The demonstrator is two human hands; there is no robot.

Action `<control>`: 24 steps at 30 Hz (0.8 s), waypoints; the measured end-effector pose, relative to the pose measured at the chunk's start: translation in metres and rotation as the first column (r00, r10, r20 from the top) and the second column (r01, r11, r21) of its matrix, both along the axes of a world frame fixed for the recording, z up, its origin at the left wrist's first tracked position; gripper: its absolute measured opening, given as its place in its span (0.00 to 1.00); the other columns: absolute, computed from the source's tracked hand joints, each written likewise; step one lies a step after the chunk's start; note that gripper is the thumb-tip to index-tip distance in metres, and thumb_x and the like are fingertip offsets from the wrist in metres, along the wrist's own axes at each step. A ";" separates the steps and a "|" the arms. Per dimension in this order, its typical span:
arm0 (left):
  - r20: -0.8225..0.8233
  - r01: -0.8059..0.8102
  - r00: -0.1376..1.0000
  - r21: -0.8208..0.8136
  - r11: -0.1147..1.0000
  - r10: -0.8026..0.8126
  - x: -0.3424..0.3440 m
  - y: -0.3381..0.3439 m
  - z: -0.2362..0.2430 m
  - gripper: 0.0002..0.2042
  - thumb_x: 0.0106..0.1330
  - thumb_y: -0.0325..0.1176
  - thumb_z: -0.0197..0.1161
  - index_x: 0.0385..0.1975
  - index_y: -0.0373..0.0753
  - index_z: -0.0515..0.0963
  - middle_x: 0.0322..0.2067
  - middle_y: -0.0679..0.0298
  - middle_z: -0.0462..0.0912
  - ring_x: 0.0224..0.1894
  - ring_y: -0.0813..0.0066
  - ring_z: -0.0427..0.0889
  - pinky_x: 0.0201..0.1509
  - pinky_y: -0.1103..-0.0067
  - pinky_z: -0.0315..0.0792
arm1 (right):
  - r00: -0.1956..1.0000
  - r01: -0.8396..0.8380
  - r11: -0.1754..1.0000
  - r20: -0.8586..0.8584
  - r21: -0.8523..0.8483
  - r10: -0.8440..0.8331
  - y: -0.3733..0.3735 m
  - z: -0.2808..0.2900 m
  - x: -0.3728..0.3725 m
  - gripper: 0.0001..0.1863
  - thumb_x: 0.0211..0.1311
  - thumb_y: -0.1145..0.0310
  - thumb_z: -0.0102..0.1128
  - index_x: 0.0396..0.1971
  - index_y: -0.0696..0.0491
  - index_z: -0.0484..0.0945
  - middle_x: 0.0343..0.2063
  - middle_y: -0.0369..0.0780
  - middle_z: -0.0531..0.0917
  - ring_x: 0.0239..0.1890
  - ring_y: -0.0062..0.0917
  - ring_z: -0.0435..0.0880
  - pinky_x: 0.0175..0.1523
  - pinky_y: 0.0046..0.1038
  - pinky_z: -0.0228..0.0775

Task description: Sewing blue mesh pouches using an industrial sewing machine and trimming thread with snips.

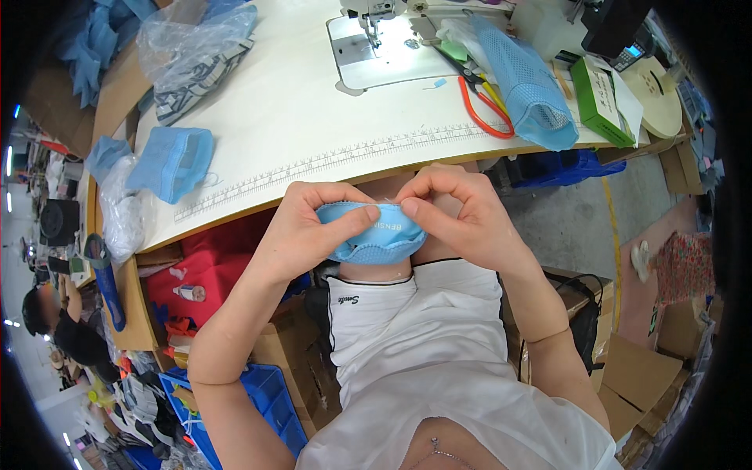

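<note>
Over my lap, in front of the table edge, I hold a light blue mesh fabric piece [384,244] shaped like a short tube with an open mouth. My left hand [325,219] pinches its upper rim between thumb and fingers. Close beside it, my right hand [454,207] pinches the same rim, thumb against forefinger. White lettering shows on the inner face of the fabric. Anything tiny between the fingertips is too small to make out.
Across the white table [274,94] stands a sewing machine [372,39]. Orange-handled scissors [482,106], a blue mesh sleeve [529,86] and a green box [601,102] lie right. Another blue mesh piece [172,163] and a plastic bag [192,59] lie left. A blue crate [270,399] stands below.
</note>
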State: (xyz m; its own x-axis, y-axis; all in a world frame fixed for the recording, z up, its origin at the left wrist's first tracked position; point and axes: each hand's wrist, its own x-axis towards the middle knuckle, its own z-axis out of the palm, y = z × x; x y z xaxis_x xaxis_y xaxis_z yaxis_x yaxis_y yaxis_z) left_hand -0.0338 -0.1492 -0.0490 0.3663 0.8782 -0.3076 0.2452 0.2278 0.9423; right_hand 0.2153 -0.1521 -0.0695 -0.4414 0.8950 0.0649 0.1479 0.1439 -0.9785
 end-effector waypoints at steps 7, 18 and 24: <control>0.041 -0.030 0.999 -0.051 0.998 0.033 -0.001 0.003 -0.001 0.10 0.68 0.32 0.71 0.40 0.31 0.90 0.34 0.64 0.90 0.37 0.83 0.84 0.45 0.82 0.79 | 0.997 0.071 0.997 -0.039 -0.032 -0.073 0.002 -0.003 0.000 0.04 0.70 0.72 0.67 0.39 0.57 0.85 0.34 0.37 0.88 0.40 0.20 0.84 0.49 0.26 0.75; 0.015 -0.081 0.997 -0.071 0.994 0.082 0.003 0.004 -0.006 0.12 0.68 0.32 0.72 0.43 0.30 0.90 0.35 0.64 0.91 0.36 0.82 0.84 0.44 0.82 0.80 | 0.917 -0.004 0.758 0.305 0.652 -0.258 0.009 0.003 -0.001 0.05 0.60 0.70 0.70 0.34 0.50 0.81 0.34 0.34 0.84 0.42 0.32 0.80 0.61 0.39 0.65; 0.054 -0.085 0.994 -0.088 0.992 0.090 0.002 0.005 -0.007 0.12 0.70 0.32 0.70 0.44 0.30 0.90 0.36 0.63 0.91 0.38 0.82 0.85 0.45 0.82 0.80 | 0.937 -0.123 0.739 0.322 0.662 -0.133 0.012 0.005 0.003 0.06 0.64 0.70 0.68 0.35 0.52 0.79 0.42 0.37 0.84 0.50 0.37 0.79 0.65 0.43 0.64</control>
State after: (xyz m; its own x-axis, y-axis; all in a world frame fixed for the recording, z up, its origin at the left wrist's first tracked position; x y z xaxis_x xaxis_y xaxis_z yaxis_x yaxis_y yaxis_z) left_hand -0.0318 -0.1444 -0.0556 0.3083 0.8792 -0.3632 0.1660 0.3262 0.9306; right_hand 0.2187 -0.1400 -0.0648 -0.5446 0.6775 0.4944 0.4405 0.7327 -0.5188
